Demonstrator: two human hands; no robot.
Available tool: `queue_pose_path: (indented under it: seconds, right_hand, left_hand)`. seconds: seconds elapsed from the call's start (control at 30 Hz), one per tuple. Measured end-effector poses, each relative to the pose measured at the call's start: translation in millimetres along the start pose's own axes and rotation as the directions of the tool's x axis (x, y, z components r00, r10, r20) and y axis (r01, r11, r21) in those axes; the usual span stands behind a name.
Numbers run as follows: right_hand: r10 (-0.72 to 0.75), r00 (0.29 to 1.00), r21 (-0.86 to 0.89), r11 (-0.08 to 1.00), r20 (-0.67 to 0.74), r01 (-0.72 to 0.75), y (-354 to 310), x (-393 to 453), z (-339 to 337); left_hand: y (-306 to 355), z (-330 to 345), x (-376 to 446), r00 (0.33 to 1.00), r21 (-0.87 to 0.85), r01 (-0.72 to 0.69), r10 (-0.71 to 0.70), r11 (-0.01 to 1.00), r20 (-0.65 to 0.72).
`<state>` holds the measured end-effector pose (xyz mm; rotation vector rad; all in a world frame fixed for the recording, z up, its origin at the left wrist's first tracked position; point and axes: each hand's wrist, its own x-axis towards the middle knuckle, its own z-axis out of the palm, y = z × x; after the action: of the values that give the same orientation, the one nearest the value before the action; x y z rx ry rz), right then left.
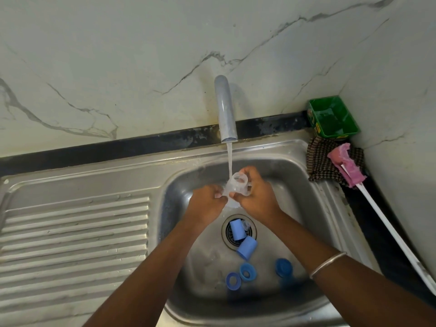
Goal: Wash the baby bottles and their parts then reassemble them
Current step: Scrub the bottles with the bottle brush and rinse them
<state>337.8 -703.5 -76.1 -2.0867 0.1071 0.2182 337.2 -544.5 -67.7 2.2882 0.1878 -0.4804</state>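
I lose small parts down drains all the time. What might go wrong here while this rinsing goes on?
1. The small clear part lies right on the drain beside a blue cap; running water might push it in or hide it.
2. Both hands hold a wet clear teat under the stream; it may slip.
3. The blue rings sit in unrinsed water.
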Motion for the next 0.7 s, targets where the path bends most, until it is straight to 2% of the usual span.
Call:
queue_pose_path:
  seconds: [0.07,0.13,0.2,0.27,0.33,0.43,0.53,0.63,0.7]
  right_hand:
    - [-0.107,0.993,-0.290,0.950,0.050,0.117,-3.3,-5.0,-5.4]
    - [-0.197,0.976,-0.423,0.880,0.088,0.216,-8.2,-7.8,-6.6]
    - [-0.182,0.981,-0.409,0.892,0.072,0.195,-14.9,-7.9,-5.4]
    - [-0.098,0.995,-0.403,0.911,0.006,0.092,-18.8,-5.5,-4.4]
    - [-0.037,0.999,-0.446,0.894,0.001,0.033,-20.3,-4.5,-3.4]
    - [-0.069,0.993,-0.438,0.893,0.095,0.104,-21.4,-5.8,2.3]
    - [-0.002,1.000,-0.366,0.931,0.020,0.009,-24.2,-3.0,1.4]
    - [-0.026,0.997,-0.418,0.907,0.073,0.054,-24.1,-2.2,0.7]
    - [-0.021,0.998,-0.383,0.923,0.057,0.041,-24.4,-1.2,-0.2]
  left_hand:
    - [-6.3,1.5,-3.6,0.998,-0.024,0.064,-0.065,0.998,-0.025]
    - [-10.0,2.5,-7.4,0.992,-0.058,0.109,-0.112,0.992,-0.054]
    - [-11.7,3.1,-11.5,0.986,-0.096,0.134,-0.142,0.986,-0.082]
    - [-13.3,3.3,-15.0,0.986,-0.116,0.133,-0.144,0.984,-0.090]
    - [-14.5,2.1,-16.6,0.984,-0.129,0.135,-0.148,0.982,-0.095]
    - [-15.1,-0.5,-15.8,0.981,-0.139,0.136,-0.153,0.981,-0.122]
    - [-14.8,-0.8,-16.9,0.982,-0.131,0.119,-0.136,0.984,-0.130]
    - [-13.5,-0.7,-17.7,0.985,-0.123,0.108,-0.123,0.987,-0.121]
    - [-12.5,-0.5,-17.6,0.986,-0.114,0.105,-0.118,0.988,-0.115]
